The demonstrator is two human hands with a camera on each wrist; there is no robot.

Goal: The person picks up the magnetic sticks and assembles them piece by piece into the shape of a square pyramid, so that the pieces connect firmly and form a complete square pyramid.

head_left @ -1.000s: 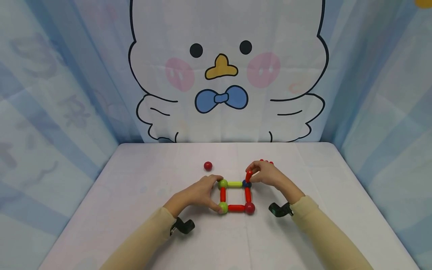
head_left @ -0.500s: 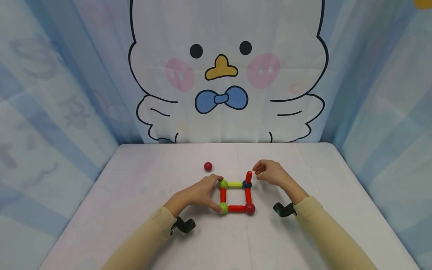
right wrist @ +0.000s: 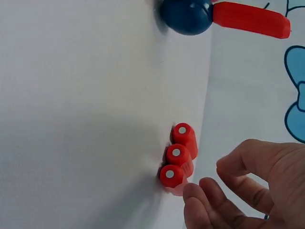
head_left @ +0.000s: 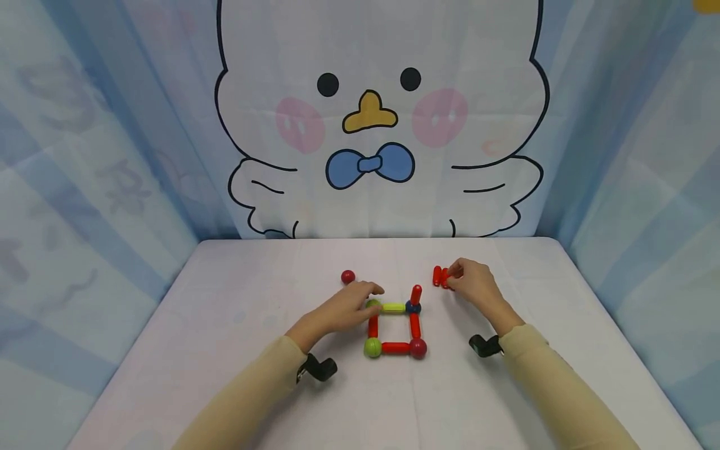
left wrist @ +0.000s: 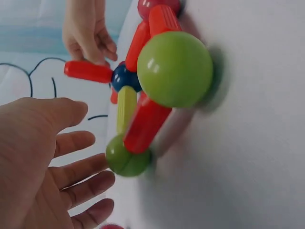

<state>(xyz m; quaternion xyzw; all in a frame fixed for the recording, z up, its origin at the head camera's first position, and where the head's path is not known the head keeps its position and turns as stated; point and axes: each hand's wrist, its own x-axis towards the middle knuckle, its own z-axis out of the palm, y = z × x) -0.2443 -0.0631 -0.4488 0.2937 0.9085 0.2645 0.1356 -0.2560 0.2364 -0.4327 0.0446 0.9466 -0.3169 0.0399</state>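
A square of magnetic rods and balls lies on the table. Its left corners are green balls (head_left: 372, 347), its near right corner a red ball (head_left: 418, 348) and its far right corner a blue ball (head_left: 413, 307). Three sides are red rods; the far side is a yellow-green rod (head_left: 394, 308). From the blue ball another red rod (head_left: 416, 293) stands up. My left hand (head_left: 343, 307) hovers by the far left green ball (left wrist: 127, 156), fingers spread and holding nothing. My right hand (right wrist: 252, 186) reaches to three loose red rods (right wrist: 179, 153), fingertips beside the nearest one, thumb apart.
A loose red ball (head_left: 347, 276) sits on the table (head_left: 225, 350) beyond my left hand. A curtain with a cartoon figure (head_left: 368, 206) hangs behind the far edge. Each wrist wears a small black camera (head_left: 320, 369).
My right hand has let go of the upright red rod, which stays on the blue ball, and moved right to the loose rods. My left hand has lifted off the green balls.
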